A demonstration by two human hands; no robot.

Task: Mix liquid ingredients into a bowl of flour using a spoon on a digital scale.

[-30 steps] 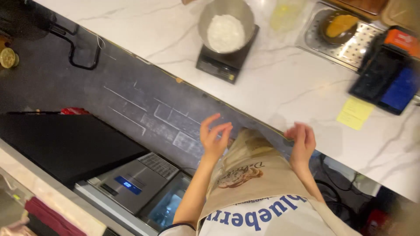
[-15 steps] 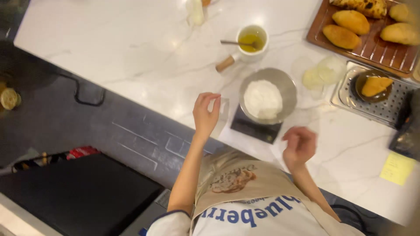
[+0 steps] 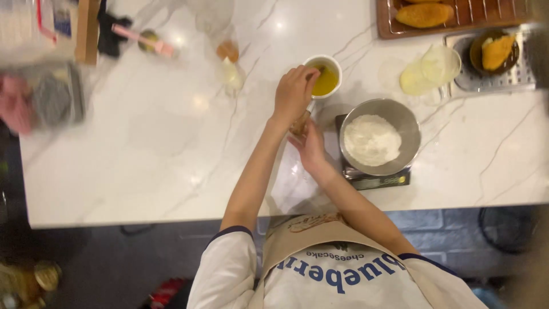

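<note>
— Where are your hands at this moment?

— Close to me, my right hand (image 3: pixel 313 151) lies above the marble counter (image 3: pixel 171 143), just beside the scale (image 3: pixel 374 182). Its fingers reach up to a small brown wooden piece (image 3: pixel 299 123), perhaps a handle. If I really grasp it or only touch it, I cannot tell.

— And the other one?

— A little farther, my left hand (image 3: pixel 294 94) is at the white cup (image 3: pixel 327 80) with the yellow liquid. The fingers are bent together on the near rim. They look pinched, but whether on the rim itself or on something inside the cup, this is hidden.

— So how far is the work?

— I judge it is in the middle. The metal bowl (image 3: pixel 409 129) stands on the scale, to the right of my hands, and it has white powder in it already. The yellow liquid is in its cup, behind the bowl and apart from it. The powder looks dry and untouched, so I think nothing is mixed yet.

— What is behind?

— Some clear round lids (image 3: pixel 429 71), then a dark dish (image 3: pixel 496 51) with a golden piece on a metal tray (image 3: pixel 514 83). At the far edge lies a baked pastry (image 3: pixel 424 14) on a rack.
</note>
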